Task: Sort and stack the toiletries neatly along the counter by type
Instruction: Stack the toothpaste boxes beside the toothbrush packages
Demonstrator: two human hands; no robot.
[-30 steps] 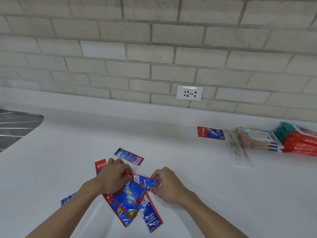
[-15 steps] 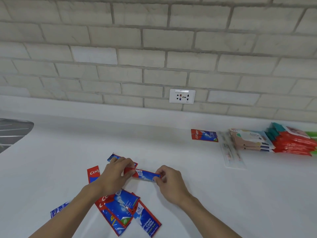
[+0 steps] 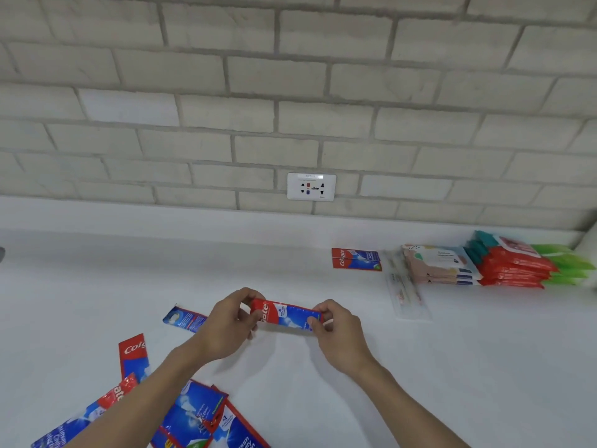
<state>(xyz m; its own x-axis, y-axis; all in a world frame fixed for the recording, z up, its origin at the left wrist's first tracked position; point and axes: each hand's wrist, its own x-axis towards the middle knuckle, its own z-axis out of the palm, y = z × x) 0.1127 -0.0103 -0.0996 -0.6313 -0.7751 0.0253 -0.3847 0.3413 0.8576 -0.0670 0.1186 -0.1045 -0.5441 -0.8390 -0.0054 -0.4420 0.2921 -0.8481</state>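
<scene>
Nearest, at lower left, a heap of toothpaste sachets (image 3: 193, 415) lies loose on the white counter (image 3: 452, 367), with a lone sachet (image 3: 184, 319) flat just beyond it, beside the left wrist. Over the middle of the counter, the left hand (image 3: 226, 323) and right hand (image 3: 339, 333) hold a red-and-blue held sachet (image 3: 286, 315) level between them, each grip pinched on one end. Farther back at right, a back sachet (image 3: 356, 259), clear packets (image 3: 405, 286), and stacked pink packs (image 3: 439, 263), red packs (image 3: 513, 266) and green packs (image 3: 571, 261) line the brick wall (image 3: 290, 92), which carries a socket (image 3: 311, 186).
</scene>
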